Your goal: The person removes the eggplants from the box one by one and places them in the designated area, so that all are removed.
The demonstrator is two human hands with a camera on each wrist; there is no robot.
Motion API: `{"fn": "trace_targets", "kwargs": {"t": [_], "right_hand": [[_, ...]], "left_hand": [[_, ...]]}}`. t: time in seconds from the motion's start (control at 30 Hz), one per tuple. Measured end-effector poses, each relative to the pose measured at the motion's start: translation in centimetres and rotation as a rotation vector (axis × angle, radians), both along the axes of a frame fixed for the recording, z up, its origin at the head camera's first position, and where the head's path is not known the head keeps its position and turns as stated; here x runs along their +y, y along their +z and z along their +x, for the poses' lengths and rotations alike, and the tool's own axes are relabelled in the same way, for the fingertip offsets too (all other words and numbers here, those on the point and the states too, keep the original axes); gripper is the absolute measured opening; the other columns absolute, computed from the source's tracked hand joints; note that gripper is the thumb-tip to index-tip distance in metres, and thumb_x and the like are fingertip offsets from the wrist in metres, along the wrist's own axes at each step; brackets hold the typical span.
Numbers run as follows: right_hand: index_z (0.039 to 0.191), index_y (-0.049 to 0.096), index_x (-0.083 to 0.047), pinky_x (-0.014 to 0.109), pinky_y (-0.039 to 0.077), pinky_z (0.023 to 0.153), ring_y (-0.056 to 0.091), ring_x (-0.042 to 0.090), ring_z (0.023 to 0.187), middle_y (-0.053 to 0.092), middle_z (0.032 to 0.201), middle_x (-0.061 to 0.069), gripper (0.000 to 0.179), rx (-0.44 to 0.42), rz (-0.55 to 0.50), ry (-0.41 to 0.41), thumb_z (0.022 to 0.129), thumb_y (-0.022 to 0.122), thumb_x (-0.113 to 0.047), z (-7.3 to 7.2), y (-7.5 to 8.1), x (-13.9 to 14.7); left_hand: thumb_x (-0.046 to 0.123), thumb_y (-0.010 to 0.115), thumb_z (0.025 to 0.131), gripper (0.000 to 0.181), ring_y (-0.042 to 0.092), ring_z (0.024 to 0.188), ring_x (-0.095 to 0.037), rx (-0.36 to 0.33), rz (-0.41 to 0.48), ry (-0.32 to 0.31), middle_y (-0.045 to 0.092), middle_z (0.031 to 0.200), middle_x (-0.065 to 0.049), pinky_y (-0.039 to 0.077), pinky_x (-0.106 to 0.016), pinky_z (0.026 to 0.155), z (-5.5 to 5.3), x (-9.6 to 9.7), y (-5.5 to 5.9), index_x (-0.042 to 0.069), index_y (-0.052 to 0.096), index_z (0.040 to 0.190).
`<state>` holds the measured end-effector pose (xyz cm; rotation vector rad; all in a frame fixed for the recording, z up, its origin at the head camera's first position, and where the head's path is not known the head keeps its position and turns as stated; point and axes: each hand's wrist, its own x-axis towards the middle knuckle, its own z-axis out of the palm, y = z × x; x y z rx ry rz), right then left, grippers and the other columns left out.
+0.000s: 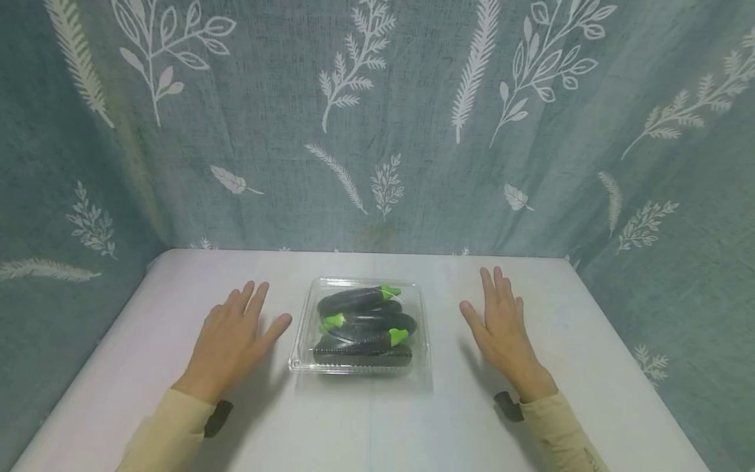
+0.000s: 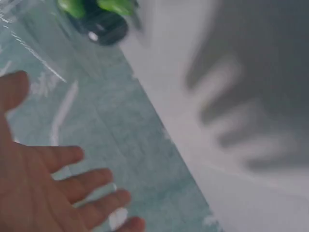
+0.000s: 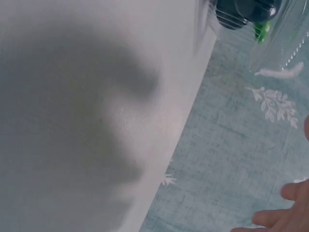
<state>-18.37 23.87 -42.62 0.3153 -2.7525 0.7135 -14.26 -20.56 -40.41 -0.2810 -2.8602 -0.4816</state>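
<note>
A clear plastic clamshell box (image 1: 303,347) sits on the white table between the two hands. Inside it lie several dark eggplants (image 1: 371,322) with bright green caps, seen through the lid. To the left of the box, my left hand (image 1: 236,331) hovers with fingers spread and the thumb toward the box. On the other side, my right hand (image 1: 501,328) is held above the table, its fingers extended and its thumb pointing to the box. Neither hand touches it. Parts of the box and eggplants (image 2: 104,26) also show in the left wrist view, past the open palm.
The white table (image 1: 371,426) ends at a teal curtain (image 1: 283,190) with white leaf prints, which rises at the back and on both sides. Shadows of the hands fall on the tabletop. A small dark device is on each wrist by the tan sleeves (image 1: 171,426).
</note>
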Motion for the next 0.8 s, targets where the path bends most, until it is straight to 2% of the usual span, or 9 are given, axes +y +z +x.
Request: {"fn": "trace_targets", "kwargs": {"t": [0.13,0.27,0.37,0.47,0.57,0.7,0.8], "right_hand": [[0.164,0.006,-0.009,0.074,0.007,0.115,0.003,0.046,0.152,0.002,0.168,0.022,0.077,0.037,-0.073,0.022,0.107,0.046,-0.043,0.1,0.0,-0.2],[0.164,0.005,-0.011,0.068,0.008,0.118,0.003,0.042,0.153,0.001,0.169,0.018,0.079,0.067,-0.128,0.069,0.106,0.050,-0.039,0.3,0.2,-0.6],[0.164,0.004,-0.013,0.063,0.010,0.121,0.003,0.037,0.154,-0.001,0.170,0.014,0.081,0.059,-0.150,0.116,0.105,0.053,-0.038,0.7,0.5,-1.1],[0.165,0.002,-0.018,0.060,0.011,0.122,0.002,0.031,0.155,-0.004,0.170,0.007,0.085,0.018,-0.155,0.167,0.104,0.056,-0.041,1.3,0.9,-1.9],[0.164,-0.001,-0.020,0.060,0.011,0.122,0.002,0.027,0.156,-0.005,0.170,0.002,0.091,-0.026,-0.133,0.218,0.101,0.060,-0.044,2.0,1.2,-2.8],[0.165,0.000,-0.018,0.058,0.009,0.123,0.003,0.026,0.156,-0.006,0.170,0.001,0.098,-0.089,-0.059,0.300,0.097,0.062,-0.052,3.0,1.3,-4.1],[0.165,0.002,-0.019,0.056,0.010,0.123,0.004,0.026,0.155,-0.007,0.170,0.000,0.103,-0.126,0.000,0.356,0.093,0.063,-0.061,3.8,1.2,-4.9]], "left_hand": [[0.061,0.060,0.095,0.090,0.034,0.142,-0.050,0.040,0.077,-0.137,0.032,0.159,-0.026,0.032,-0.065,0.111,0.5,1.4,-0.1,0.002,0.033,0.157],[0.065,0.074,0.082,0.105,0.037,0.142,-0.046,0.111,0.052,-0.266,0.032,0.161,-0.022,0.038,-0.062,0.110,1.1,2.7,-0.5,0.007,0.032,0.159],[0.064,0.080,0.077,0.111,0.038,0.142,-0.045,0.133,0.020,-0.319,0.030,0.162,-0.020,0.040,-0.060,0.109,1.4,3.3,-0.8,0.011,0.030,0.160],[0.060,0.083,0.074,0.110,0.038,0.142,-0.044,0.119,0.010,-0.339,0.028,0.163,-0.020,0.043,-0.059,0.107,1.4,3.6,-0.9,0.013,0.032,0.160],[0.057,0.085,0.074,0.105,0.043,0.138,-0.045,0.071,0.021,-0.332,0.028,0.163,-0.022,0.048,-0.058,0.101,1.4,3.7,-1.0,0.013,0.038,0.158],[0.053,0.085,0.076,0.100,0.049,0.131,-0.051,-0.030,0.066,-0.304,0.027,0.161,-0.028,0.050,-0.061,0.097,1.5,4.0,-0.9,0.014,0.040,0.157],[0.052,0.085,0.077,0.100,0.050,0.128,-0.053,-0.061,0.087,-0.293,0.030,0.158,-0.030,0.047,-0.063,0.099,1.6,4.2,-0.8,0.012,0.039,0.157]]}}
